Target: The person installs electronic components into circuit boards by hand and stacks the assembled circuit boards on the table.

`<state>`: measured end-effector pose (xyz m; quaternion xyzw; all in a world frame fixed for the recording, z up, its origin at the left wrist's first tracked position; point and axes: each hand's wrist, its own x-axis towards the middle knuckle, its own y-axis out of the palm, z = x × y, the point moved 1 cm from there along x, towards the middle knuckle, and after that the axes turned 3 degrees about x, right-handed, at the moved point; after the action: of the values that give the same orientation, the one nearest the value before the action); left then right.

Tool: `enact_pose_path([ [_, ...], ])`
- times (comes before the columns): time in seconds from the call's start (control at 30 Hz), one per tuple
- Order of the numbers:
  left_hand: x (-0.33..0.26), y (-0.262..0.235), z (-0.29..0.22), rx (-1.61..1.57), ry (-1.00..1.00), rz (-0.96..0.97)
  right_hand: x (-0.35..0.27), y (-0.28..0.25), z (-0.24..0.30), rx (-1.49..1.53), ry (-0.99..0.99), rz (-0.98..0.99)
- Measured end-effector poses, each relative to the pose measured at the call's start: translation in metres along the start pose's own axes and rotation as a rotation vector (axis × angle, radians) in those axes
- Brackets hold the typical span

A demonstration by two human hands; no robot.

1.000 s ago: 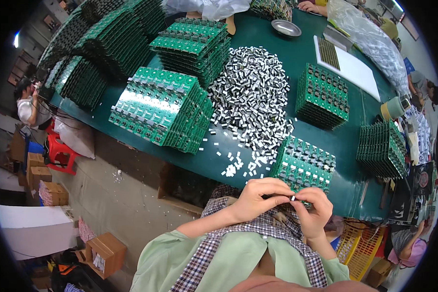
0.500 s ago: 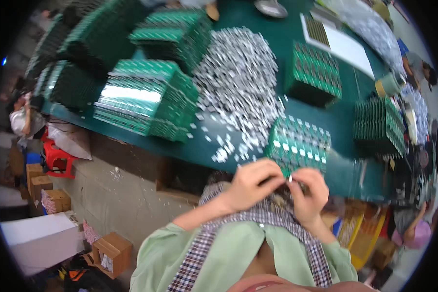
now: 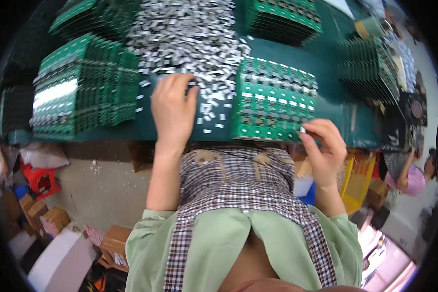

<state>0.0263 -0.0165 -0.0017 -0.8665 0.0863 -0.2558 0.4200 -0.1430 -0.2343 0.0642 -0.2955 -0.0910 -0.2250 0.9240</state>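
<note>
My right hand (image 3: 326, 148) pinches a small white piece (image 3: 302, 130) between thumb and fingertips. It is held at the near right corner of a green circuit board panel (image 3: 275, 104), which carries rows of small white rectangles. My left hand (image 3: 173, 112) is over the near left edge of a large heap of small white pieces (image 3: 185, 39). A gap shows between its thumb and bent fingers, and nothing is visible in them. Some loose white pieces (image 3: 209, 109) lie on the table between that hand and the panel.
Stacks of green circuit boards stand at left (image 3: 85, 87), at back left (image 3: 90, 19), behind the panel (image 3: 284, 19) and at right (image 3: 367, 63). The green table's (image 3: 209, 135) near edge runs before my checked apron. A yellow frame (image 3: 357, 177) is below at right.
My two hands have parted: the left has gone left to the heap, and the right stays by the panel's near corner with a white piece. The view has shifted, bringing the panel closer.
</note>
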Motion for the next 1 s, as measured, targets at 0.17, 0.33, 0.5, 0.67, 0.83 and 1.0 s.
enact_pose_path([
  [0.17, -0.006, -0.003, 0.002, 0.013, -0.020, -0.045, 0.006, 0.005, -0.003, -0.140, -0.152, 0.119],
  [0.33, -0.013, -0.013, -0.002, -0.293, -0.153, 0.010, 0.013, 0.013, -0.004, -0.290, -0.275, 0.152],
  [0.5, -0.029, -0.013, -0.009, -0.735, -0.234, 0.013, 0.017, 0.018, -0.005, -0.366, -0.357, 0.160],
  [0.67, -0.037, -0.013, -0.017, -0.988, -0.281, 0.107, 0.019, 0.020, -0.007, -0.385, -0.385, 0.184],
  [0.83, -0.039, -0.018, -0.034, -1.089, -0.359, 0.159, 0.021, 0.017, 0.000, -0.448, -0.405, 0.229],
  [1.0, -0.048, -0.021, -0.060, -1.318, -0.321, 0.293, 0.015, 0.016, 0.025, -0.320, -0.186, 0.288],
])
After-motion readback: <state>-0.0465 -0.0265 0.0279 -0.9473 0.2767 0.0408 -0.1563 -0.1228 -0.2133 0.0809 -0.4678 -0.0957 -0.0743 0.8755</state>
